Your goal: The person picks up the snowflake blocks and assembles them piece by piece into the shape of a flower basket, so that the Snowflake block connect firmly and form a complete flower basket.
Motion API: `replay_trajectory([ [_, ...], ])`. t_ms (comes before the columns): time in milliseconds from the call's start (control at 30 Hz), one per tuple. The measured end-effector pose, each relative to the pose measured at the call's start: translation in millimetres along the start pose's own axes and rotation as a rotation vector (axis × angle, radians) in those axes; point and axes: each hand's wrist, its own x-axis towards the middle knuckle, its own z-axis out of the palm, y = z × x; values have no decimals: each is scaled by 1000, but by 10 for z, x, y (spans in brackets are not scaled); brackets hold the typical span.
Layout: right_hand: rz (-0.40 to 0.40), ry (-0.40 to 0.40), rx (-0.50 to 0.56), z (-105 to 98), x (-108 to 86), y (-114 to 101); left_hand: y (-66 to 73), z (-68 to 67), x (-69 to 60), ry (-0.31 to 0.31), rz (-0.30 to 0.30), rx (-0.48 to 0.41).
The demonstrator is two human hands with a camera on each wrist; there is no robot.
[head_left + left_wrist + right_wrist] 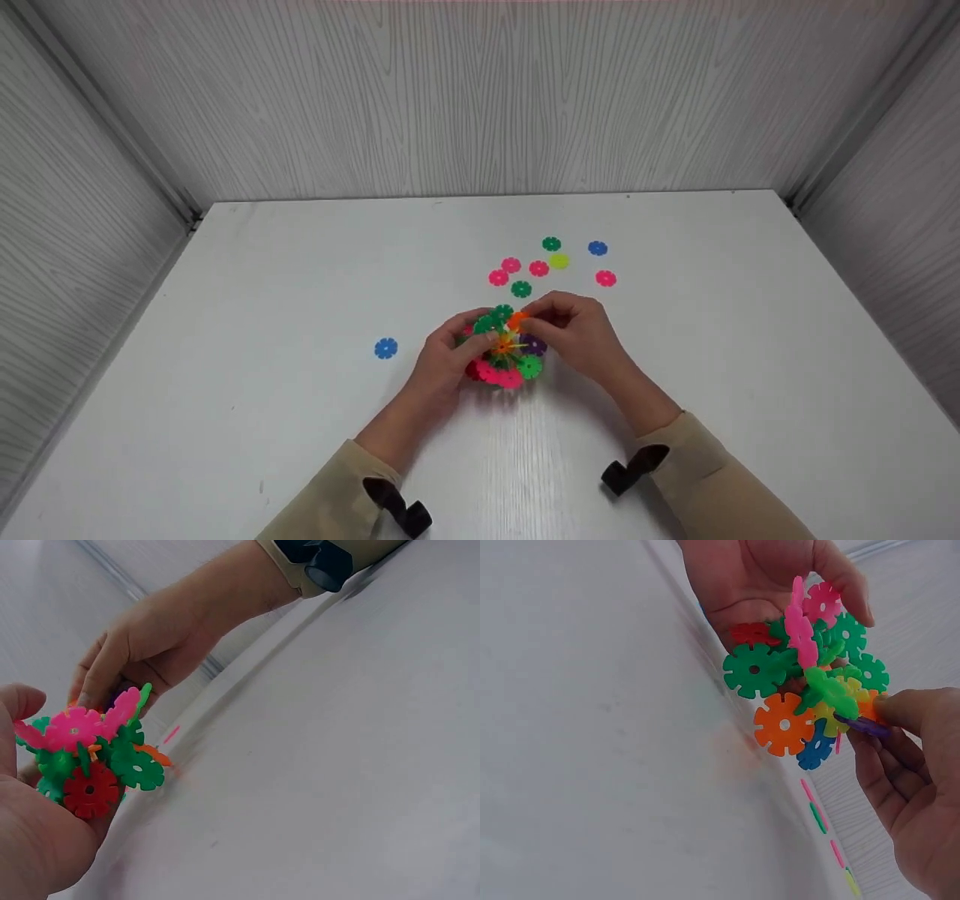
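A ball-like cluster of interlocked plastic snowflake discs (491, 373) in green, pink, red, orange, yellow, blue and purple is held above the table. My left hand (448, 360) grips it from the left, thumb over the top. My right hand (581, 334) pinches an orange snowflake disc (517, 322) at the far right side of the cluster, between thumb and index finger. In the right wrist view a purple disc (866, 726) sits close beside those fingers. A red disc (91, 790) faces out in the left wrist view. Where the orange disc's slot meets the cluster is hidden.
Beyond the hands several loose discs lie flat, among them a green disc (521, 289), a yellow disc (559, 261) and a pink disc (606, 278). A single blue disc (386, 348) lies left of the left hand. A grey wood-grain panel (480, 105) rises behind the white table (300, 277).
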Motion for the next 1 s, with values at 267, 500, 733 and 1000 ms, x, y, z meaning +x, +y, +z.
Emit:
replay_trajectory([
  [267, 92, 82, -43, -94, 84, 3, 43, -144, 47, 52, 41, 78],
  [500, 208, 54, -98, -287, 92, 68, 34, -58, 53, -16, 43, 296],
  [733, 220, -87, -131, -536, 47, 153, 52, 147, 179, -43, 28, 400],
  [1000, 231, -215, -239, -899, -20, 234, 65, 413, 401, -40, -7, 425],
])
